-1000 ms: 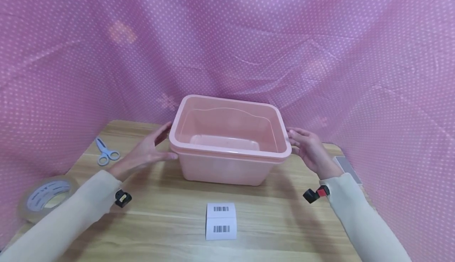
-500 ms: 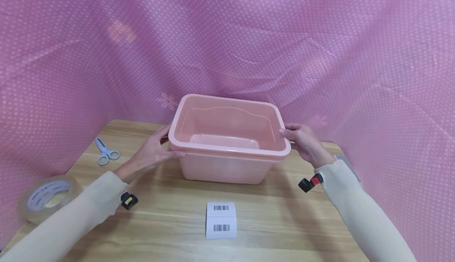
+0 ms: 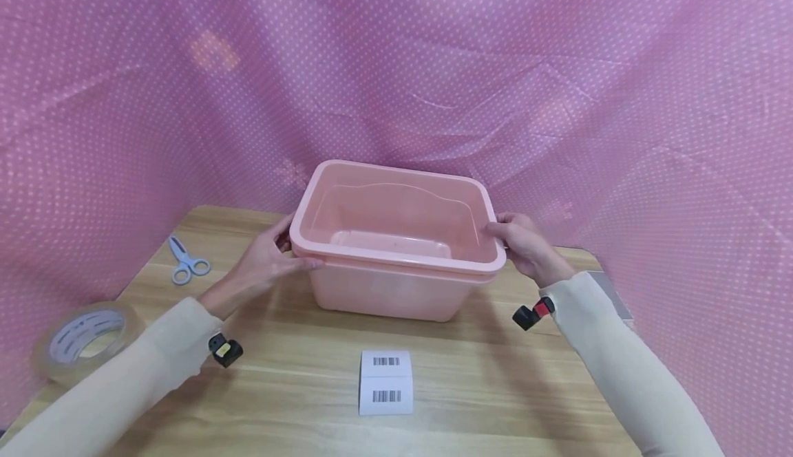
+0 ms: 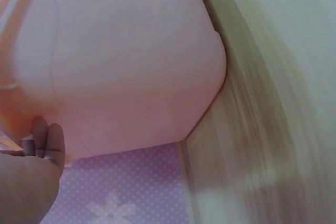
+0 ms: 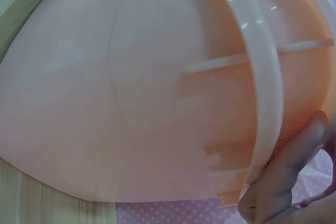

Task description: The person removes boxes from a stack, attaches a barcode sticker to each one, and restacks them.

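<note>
A pink plastic storage bin [image 3: 384, 288] stands upright on the wooden table, its open top tilted into the head view and nothing inside. My left hand [image 3: 263, 268] holds its left end, thumb along the front just below the rim and fingers round the side. In the left wrist view, fingertips [image 4: 54, 142] curl against the outer wall under the rim. At the opposite end my right hand [image 3: 526, 243] grips the rim, thumb over the top edge and fingers beneath. The right wrist view shows those bent fingers [image 5: 283, 182] tucked under the ridged lip.
Two white barcode labels [image 3: 386, 383] lie on the table in front of the bin. Light blue scissors [image 3: 188, 262] and a roll of clear tape [image 3: 87, 340] are at the left. A grey flat object [image 3: 610, 292] lies at the right edge. Pink dotted cloth [image 3: 396, 65] hangs behind.
Both hands have closed in on the bin. My right thumb has come over the rim, and my left thumb now lies against the front. The bin's rim has shifted slightly left.
</note>
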{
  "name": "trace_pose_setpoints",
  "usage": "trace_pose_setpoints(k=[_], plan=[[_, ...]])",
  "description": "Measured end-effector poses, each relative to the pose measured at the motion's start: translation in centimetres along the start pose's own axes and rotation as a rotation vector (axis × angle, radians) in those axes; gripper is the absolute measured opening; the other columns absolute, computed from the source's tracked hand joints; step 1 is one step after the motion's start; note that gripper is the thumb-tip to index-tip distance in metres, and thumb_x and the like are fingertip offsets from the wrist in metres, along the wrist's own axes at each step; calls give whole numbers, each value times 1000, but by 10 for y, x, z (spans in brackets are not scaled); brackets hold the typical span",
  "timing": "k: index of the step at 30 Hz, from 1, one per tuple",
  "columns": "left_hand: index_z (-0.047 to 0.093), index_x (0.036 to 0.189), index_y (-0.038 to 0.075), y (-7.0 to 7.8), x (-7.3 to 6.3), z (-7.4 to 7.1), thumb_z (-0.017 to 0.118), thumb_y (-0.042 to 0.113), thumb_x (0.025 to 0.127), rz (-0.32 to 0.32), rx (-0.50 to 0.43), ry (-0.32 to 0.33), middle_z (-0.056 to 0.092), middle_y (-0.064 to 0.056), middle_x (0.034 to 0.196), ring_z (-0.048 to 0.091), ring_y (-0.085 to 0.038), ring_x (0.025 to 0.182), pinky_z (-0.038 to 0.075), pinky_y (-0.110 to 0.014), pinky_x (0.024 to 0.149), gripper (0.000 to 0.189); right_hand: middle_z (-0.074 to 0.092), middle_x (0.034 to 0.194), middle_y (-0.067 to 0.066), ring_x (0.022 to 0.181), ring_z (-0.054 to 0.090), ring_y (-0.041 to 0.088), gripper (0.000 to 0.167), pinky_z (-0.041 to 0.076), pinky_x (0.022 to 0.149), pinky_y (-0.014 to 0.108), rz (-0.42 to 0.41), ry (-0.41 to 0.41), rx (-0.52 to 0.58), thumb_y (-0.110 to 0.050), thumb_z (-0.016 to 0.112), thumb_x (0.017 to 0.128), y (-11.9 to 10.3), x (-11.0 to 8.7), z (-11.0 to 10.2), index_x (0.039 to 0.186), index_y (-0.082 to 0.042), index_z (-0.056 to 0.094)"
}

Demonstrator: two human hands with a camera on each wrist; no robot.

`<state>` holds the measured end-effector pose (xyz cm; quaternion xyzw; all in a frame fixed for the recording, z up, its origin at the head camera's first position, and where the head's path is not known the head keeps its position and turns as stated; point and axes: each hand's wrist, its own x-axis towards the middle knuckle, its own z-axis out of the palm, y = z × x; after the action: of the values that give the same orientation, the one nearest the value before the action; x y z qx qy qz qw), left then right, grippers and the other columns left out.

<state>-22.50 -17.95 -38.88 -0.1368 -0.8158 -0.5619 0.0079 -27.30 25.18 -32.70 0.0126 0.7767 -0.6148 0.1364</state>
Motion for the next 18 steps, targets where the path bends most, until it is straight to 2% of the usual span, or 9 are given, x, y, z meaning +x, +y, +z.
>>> trace_pose_setpoints(k=[5, 7, 12, 15, 18], plan=[[34, 159, 17, -1, -3, -1, 89, 28, 79, 8, 30, 25, 50, -13, 155, 53, -30, 138, 46, -8, 102, 97, 64, 68, -6, 60, 60, 2, 24, 55, 57, 16, -11, 4, -55, -3, 57, 87, -3, 3, -1, 109, 7, 54], [37, 157, 17, -1, -4, -2, 89, 29, 78, 12, 42, 34, 52, -13, 154, 55, -29, 136, 46, -8, 100, 96, 63, 67, -7, 59, 60, 2, 25, 54, 57, 15, -19, 0, -59, -3, 57, 86, -5, 4, -2, 109, 7, 53], [41, 155, 17, 0, -6, -3, 90, 31, 77, 20, 73, 43, 54, -12, 152, 56, -28, 135, 47, -11, 102, 93, 64, 66, -7, 57, 60, 2, 15, 54, 54, 15, -21, -13, -13, -1, 57, 86, -6, 7, -3, 101, 2, 54], [45, 153, 15, 1, -5, -5, 90, 32, 77, 34, 98, 52, 57, -13, 148, 57, -28, 132, 46, -8, 99, 90, 67, 65, -5, 56, 63, 4, 8, 55, 53, 17, -17, -23, 32, 1, 57, 86, -5, 8, -3, 93, -1, 58], [48, 151, 14, 1, -4, -6, 89, 32, 77, 46, 119, 57, 60, -14, 143, 59, -27, 126, 46, -6, 95, 86, 68, 64, -4, 56, 65, 4, 8, 56, 52, 17, -12, -33, 63, 1, 57, 84, -4, 8, -5, 85, -7, 60]])
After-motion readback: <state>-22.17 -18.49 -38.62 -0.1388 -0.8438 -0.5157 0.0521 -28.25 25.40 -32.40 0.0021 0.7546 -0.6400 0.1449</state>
